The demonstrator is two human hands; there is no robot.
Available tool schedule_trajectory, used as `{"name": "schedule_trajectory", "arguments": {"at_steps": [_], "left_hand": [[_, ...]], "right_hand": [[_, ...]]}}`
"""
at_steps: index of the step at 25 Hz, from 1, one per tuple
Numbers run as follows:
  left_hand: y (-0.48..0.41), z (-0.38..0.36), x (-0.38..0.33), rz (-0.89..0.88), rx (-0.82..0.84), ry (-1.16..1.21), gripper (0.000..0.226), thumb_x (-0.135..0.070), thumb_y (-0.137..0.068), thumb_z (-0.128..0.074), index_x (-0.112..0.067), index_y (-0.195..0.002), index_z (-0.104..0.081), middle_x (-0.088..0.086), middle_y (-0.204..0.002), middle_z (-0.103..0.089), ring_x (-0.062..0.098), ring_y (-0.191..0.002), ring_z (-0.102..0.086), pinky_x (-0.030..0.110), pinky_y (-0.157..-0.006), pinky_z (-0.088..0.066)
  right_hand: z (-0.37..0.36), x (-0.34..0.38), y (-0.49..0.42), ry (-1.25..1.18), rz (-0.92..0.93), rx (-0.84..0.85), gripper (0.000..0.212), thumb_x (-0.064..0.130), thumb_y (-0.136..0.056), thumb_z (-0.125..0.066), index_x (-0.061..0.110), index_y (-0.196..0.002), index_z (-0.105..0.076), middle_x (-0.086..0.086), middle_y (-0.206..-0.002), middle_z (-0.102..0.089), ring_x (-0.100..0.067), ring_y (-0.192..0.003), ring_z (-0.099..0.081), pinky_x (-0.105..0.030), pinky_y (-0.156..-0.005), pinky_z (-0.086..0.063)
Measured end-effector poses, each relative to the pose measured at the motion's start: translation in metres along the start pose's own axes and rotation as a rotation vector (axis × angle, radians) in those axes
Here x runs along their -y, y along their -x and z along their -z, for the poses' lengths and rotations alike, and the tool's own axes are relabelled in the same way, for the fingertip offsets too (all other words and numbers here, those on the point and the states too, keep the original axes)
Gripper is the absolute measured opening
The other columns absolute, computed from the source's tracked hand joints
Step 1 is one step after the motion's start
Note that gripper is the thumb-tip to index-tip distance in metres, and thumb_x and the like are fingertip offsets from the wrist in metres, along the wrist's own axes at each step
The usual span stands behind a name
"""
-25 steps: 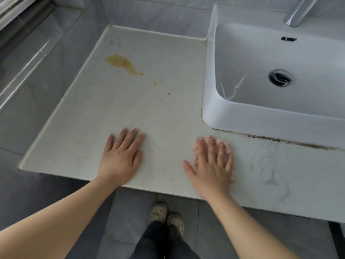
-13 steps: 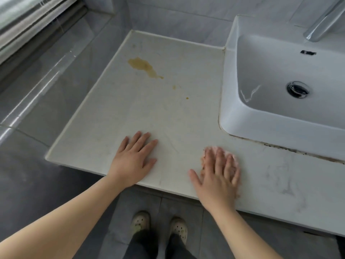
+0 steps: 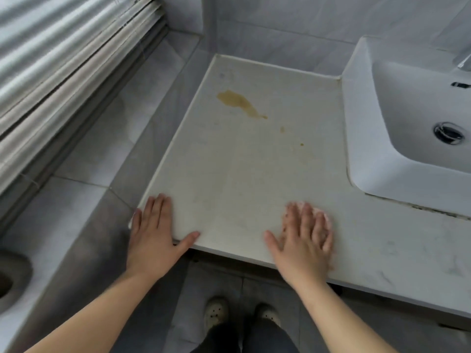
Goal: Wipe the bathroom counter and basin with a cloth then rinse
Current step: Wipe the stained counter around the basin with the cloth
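Observation:
The pale stone counter (image 3: pixel 254 174) carries a yellow-brown stain (image 3: pixel 238 101) toward its back left, with small drops to the right of it. A white basin (image 3: pixel 362 138) sits on the counter's right side, its metal drain (image 3: pixel 449 132) showing. My right hand (image 3: pixel 303 240) presses flat, fingers straight, on a small pink cloth (image 3: pixel 325 216) near the front edge; most of the cloth is hidden under the fingers. My left hand (image 3: pixel 155 233) rests flat over the counter's front left corner, thumb along the front edge.
A chrome tap (image 3: pixel 465 61) pokes in at the far right. Dark grime (image 3: pixel 433 208) lines the basin's front base. Slatted blinds (image 3: pixel 63 72) fill the upper left above a grey tiled ledge. My shoes (image 3: pixel 216 314) stand on the floor below the counter.
My left hand has slid left to the counter's front left corner. My right hand and the cloth have moved left along the front edge, away from the basin. The view has swung left.

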State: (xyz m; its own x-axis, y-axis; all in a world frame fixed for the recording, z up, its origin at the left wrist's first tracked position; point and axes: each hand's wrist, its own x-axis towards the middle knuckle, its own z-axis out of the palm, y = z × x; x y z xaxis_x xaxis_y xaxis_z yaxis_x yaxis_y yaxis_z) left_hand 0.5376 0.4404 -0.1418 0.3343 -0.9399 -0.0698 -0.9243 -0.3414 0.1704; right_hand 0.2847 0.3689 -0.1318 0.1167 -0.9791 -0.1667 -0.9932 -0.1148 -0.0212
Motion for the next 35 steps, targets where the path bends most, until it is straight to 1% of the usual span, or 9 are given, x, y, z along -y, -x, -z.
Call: {"name": "schedule_trajectory", "arguments": {"at_steps": [3,5,11,17,22,26,28,31,35], "left_hand": [[0.001,-0.001,0.003,-0.039,0.032,0.011,0.115,-0.085,-0.068,0.005,-0.004,-0.147,-0.017,0.012,-0.155,-0.016,0.022,-0.144,-0.007,0.034,-0.113,0.008],[0.002,-0.002,0.005,-0.067,0.035,0.005,0.114,-0.082,-0.068,0.012,-0.003,-0.147,-0.013,0.012,-0.155,-0.011,0.021,-0.143,-0.004,0.032,-0.112,0.011],[0.002,-0.004,0.008,-0.086,0.049,0.009,0.102,-0.077,-0.06,0.029,-0.011,-0.137,0.021,0.001,-0.145,0.024,0.013,-0.136,0.024,0.031,-0.106,0.027],[0.002,0.003,0.014,-0.115,0.082,0.03,0.1,-0.076,-0.062,0.018,-0.011,-0.139,0.023,-0.002,-0.143,0.029,0.009,-0.131,0.03,0.025,-0.101,0.031],[0.002,0.001,0.012,-0.137,0.005,0.073,0.089,-0.063,-0.075,0.001,-0.008,-0.146,0.004,0.0,-0.148,0.015,0.011,-0.135,0.02,0.023,-0.104,0.027],[-0.001,-0.003,0.019,-0.167,0.002,0.028,0.087,-0.064,-0.084,-0.004,-0.002,-0.145,-0.004,0.008,-0.153,0.0,0.018,-0.142,0.01,0.024,-0.108,0.02],[0.0,0.0,0.02,-0.153,0.045,0.034,0.081,-0.059,-0.092,-0.008,0.002,-0.14,-0.031,0.016,-0.148,-0.032,0.021,-0.138,-0.014,0.028,-0.111,0.003],[0.009,-0.001,0.02,-0.071,0.025,0.105,0.078,-0.057,-0.093,-0.013,0.002,-0.136,-0.04,0.017,-0.143,-0.041,0.02,-0.133,-0.025,0.027,-0.112,-0.003],[0.023,-0.006,0.019,0.023,-0.12,0.196,0.068,-0.048,-0.097,-0.018,0.005,-0.129,-0.047,0.021,-0.136,-0.048,0.026,-0.13,-0.032,0.024,-0.112,-0.005]], "right_hand": [[-0.009,0.069,0.021,-0.045,0.333,-0.04,0.081,0.072,-0.08,-0.021,0.027,-0.148,-0.026,-0.007,-0.155,-0.019,-0.036,-0.143,-0.015,-0.052,-0.11,-0.007],[-0.007,0.08,0.003,-0.008,0.528,-0.033,0.08,0.072,-0.08,-0.013,0.034,-0.15,-0.007,0.0,-0.157,0.002,-0.03,-0.145,0.003,-0.047,-0.112,0.007],[0.004,0.035,-0.029,0.007,0.11,-0.003,0.081,0.072,-0.08,-0.009,0.033,-0.149,0.004,0.001,-0.159,0.01,-0.026,-0.145,0.012,-0.046,-0.115,0.011],[0.0,0.112,-0.01,-0.074,0.625,0.046,0.079,0.072,-0.078,-0.005,0.037,-0.149,-0.001,0.008,-0.158,0.009,-0.021,-0.145,0.013,-0.041,-0.111,0.016],[-0.002,0.091,-0.032,-0.041,0.365,-0.028,0.083,0.072,-0.073,0.004,0.039,-0.148,0.0,0.005,-0.159,0.006,-0.024,-0.146,0.009,-0.041,-0.11,0.017],[-0.004,0.113,-0.003,-0.028,0.779,-0.02,0.074,0.072,-0.086,-0.005,0.034,-0.144,-0.031,0.001,-0.152,-0.032,-0.028,-0.141,-0.027,-0.044,-0.11,-0.008],[0.006,0.121,-0.042,-0.011,0.732,-0.026,0.072,0.071,-0.085,-0.007,0.038,-0.147,-0.017,0.004,-0.158,-0.014,-0.024,-0.146,-0.01,-0.041,-0.113,0.002],[0.011,0.126,-0.069,-0.042,0.51,0.081,0.067,0.067,-0.089,-0.016,0.039,-0.148,0.001,0.008,-0.158,0.012,-0.022,-0.145,0.012,-0.042,-0.114,0.013],[-0.002,0.128,-0.007,-0.058,0.899,0.034,0.076,0.074,-0.084,-0.003,0.035,-0.148,-0.02,0.005,-0.156,-0.007,-0.024,-0.143,0.002,-0.041,-0.111,0.008]]}}
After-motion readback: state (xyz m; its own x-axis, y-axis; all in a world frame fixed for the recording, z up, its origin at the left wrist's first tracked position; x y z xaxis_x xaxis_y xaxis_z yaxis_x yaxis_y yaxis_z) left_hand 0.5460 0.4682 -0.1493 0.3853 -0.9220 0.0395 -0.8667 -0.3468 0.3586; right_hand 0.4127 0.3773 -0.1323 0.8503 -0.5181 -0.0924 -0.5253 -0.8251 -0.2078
